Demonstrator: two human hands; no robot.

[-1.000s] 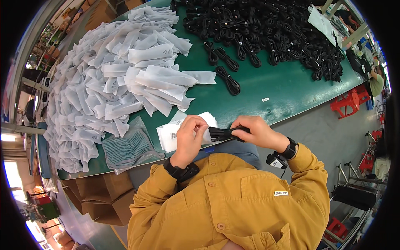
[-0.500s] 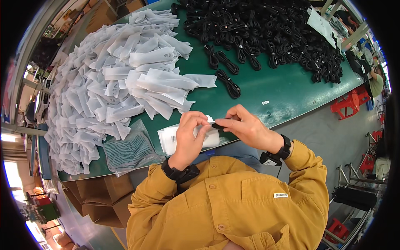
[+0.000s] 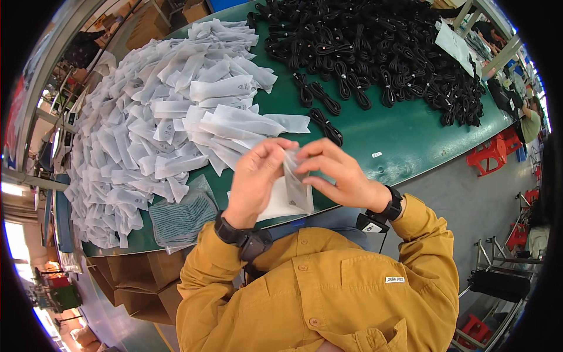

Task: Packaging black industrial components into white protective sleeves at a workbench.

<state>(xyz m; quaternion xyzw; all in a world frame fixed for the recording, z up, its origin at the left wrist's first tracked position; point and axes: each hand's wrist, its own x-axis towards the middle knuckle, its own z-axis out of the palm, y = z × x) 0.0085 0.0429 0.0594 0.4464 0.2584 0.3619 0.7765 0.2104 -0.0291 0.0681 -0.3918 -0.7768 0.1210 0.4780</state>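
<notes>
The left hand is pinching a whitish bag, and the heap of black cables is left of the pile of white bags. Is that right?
Not quite: the head view shows the heap of black cables to the right of the pile of white bags. The left hand is indeed pinching a whitish bag.

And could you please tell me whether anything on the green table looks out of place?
One small thing: a white tag lies by itself on the green table, to the right of the right hand, apart from the piled white bags and black cables. Nothing looks clearly damaged.
</notes>
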